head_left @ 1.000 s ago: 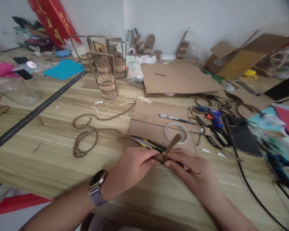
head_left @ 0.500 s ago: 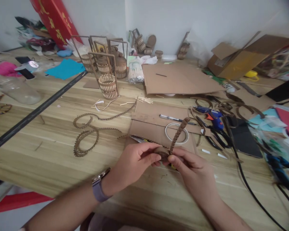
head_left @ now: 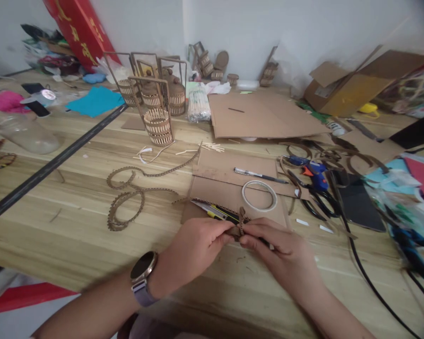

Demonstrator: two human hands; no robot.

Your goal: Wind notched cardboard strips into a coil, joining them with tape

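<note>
Between my two hands is a brown corrugated cardboard strip (head_left: 241,217), partly coiled, with a short end standing up. My left hand (head_left: 198,247) pinches the coil from the left, and my right hand (head_left: 281,247) pinches it from the right; the fingers cover most of it. Just behind them lies a yellow and black utility knife (head_left: 215,212), its blade towards the left. A roll of white tape (head_left: 259,196) sits on a cardboard sheet (head_left: 219,188) beyond. Loose corrugated strips (head_left: 127,200) curl on the table to the left.
Small stick-and-cardboard buckets (head_left: 158,126) with tall handles stand at the back. A pen (head_left: 259,175) lies on the cardboard. To the right are black scissors (head_left: 323,202), a blue glue gun (head_left: 318,175), a phone (head_left: 360,202) and a black cable (head_left: 360,263). A clear jar (head_left: 28,134) lies left.
The standing end of the strip has come down and now shows much shorter. Both hands have shifted and turned slightly, the left wrist showing its watch face. More of the utility knife is visible.
</note>
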